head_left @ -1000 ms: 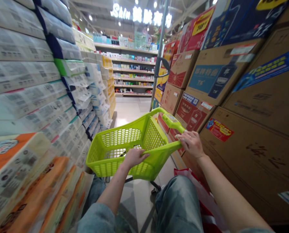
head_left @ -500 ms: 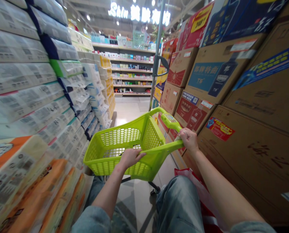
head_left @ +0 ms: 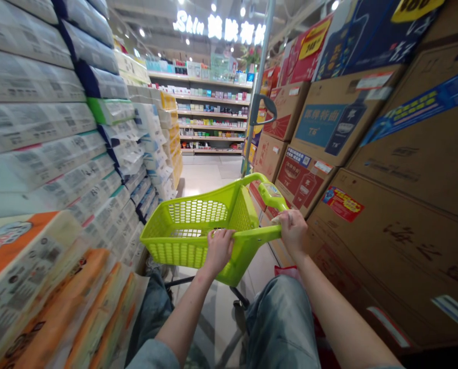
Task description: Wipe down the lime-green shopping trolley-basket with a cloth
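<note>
On grn cart (head_left: 232, 212), L hand (head_left: 218, 251), R hand (head_left: 293, 230)

We've got plastic-wrapped packs (head_left: 44, 123) piled high on our left, big cardboard boxes (head_left: 398, 200) stacked on our right, plus a grey pole (head_left: 262, 61), and stocked shelves (head_left: 213, 99) straight ahead below a glowing sign (head_left: 232, 29).

Supermarket, stacked cartons (head_left: 329, 138), yellow price tag (head_left: 312, 43), stocked shelves (head_left: 213, 115), green shopping cart (head_left: 244, 256)
</note>
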